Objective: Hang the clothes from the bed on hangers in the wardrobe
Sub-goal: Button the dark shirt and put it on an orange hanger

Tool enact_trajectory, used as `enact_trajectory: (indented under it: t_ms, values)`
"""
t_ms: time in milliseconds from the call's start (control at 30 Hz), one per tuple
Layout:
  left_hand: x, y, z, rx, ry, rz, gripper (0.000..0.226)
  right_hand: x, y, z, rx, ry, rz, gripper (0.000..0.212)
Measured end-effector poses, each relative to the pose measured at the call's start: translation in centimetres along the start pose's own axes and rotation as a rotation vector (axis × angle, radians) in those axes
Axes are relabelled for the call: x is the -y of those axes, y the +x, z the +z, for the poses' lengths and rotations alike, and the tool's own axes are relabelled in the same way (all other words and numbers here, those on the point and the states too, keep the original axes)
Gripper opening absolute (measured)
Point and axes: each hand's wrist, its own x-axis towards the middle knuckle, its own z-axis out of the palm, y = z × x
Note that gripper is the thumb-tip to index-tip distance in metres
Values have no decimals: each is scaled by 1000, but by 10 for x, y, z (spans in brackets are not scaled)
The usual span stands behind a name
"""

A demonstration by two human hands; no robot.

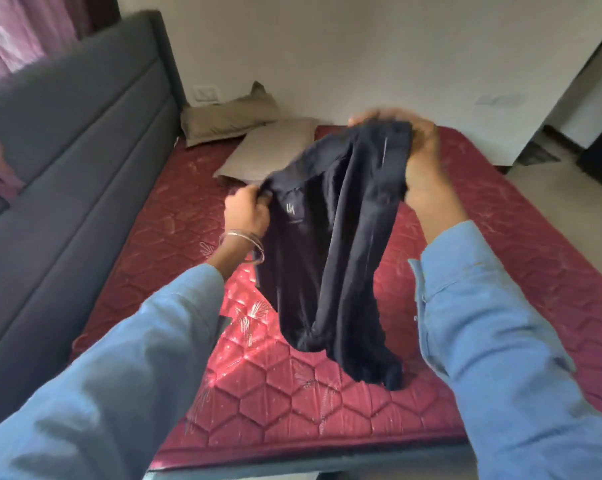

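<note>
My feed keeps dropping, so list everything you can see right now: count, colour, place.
dark garment: 1, navy-black, held up over the bed, lower end touching the mattress
mattress: 1, maroon quilted, centre
pillows: 2, beige, far end of the mattress
headboard: 1, grey padded, left
curtain: 1, pink, top left
wall switch plate: 1, white, by the pillows
bangle: silver, left wrist
left hand: grip on garment's near top corner
right hand: grip on garment's far top edge
</note>
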Motion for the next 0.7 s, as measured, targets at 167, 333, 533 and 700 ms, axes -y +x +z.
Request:
enact_trajectory:
  t_ms: [167,333,533,700]
  values:
    - [-55,20,-49,-42,233,279,25,-1,-27,-32,287,-989,276,62]
    - [-117,15,-66,-19,333,494,26,-17,-37,20,238,-776,176,62]
    - [-119,24,-106,-76,498,457,28,-24,-15,19,-55,-1127,127,27]
    - [-90,20,-127,114,677,541,43,25,10,26,-294,-1303,-101,25]
